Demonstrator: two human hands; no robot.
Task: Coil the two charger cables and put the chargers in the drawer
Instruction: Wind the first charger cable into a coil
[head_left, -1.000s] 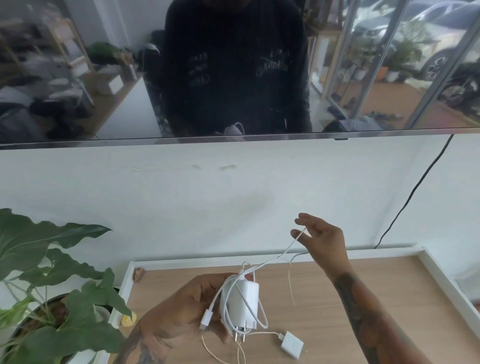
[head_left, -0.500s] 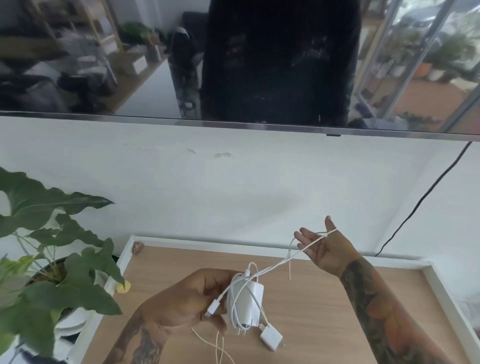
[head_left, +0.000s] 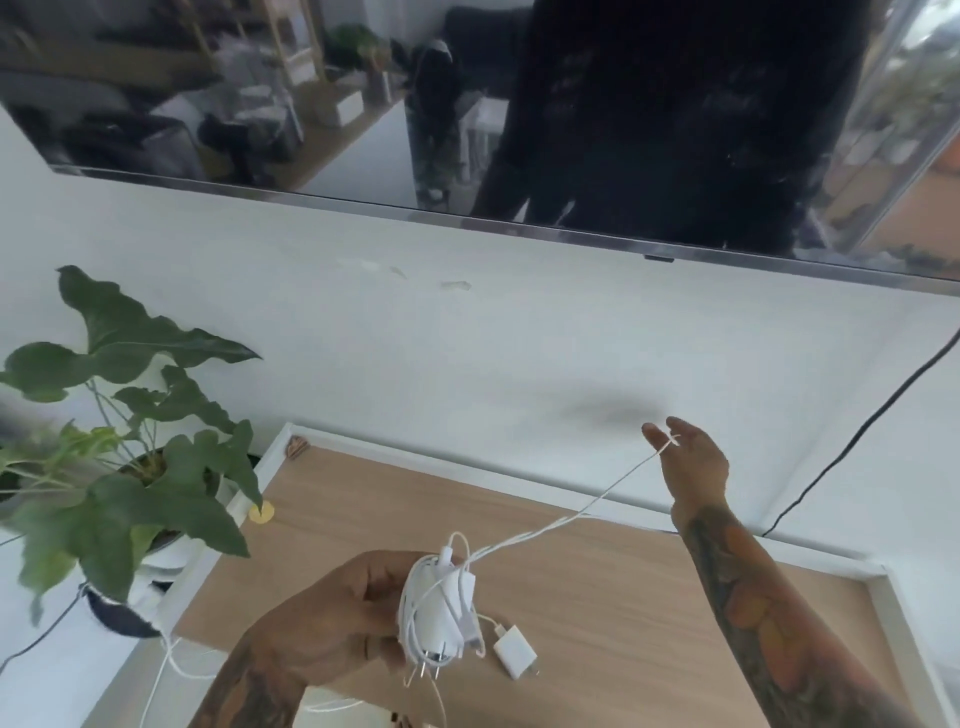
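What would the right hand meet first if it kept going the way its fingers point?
Probably the white wall. The right hand, with the cable at its fingers, points up and away over the table; nothing else shows ahead, though depth is unclear.

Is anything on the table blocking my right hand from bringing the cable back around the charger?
Nothing visible does. The cable runs free through the air from the right hand to the charger in the left hand.

No text, label, brand or number can be read anywhere.
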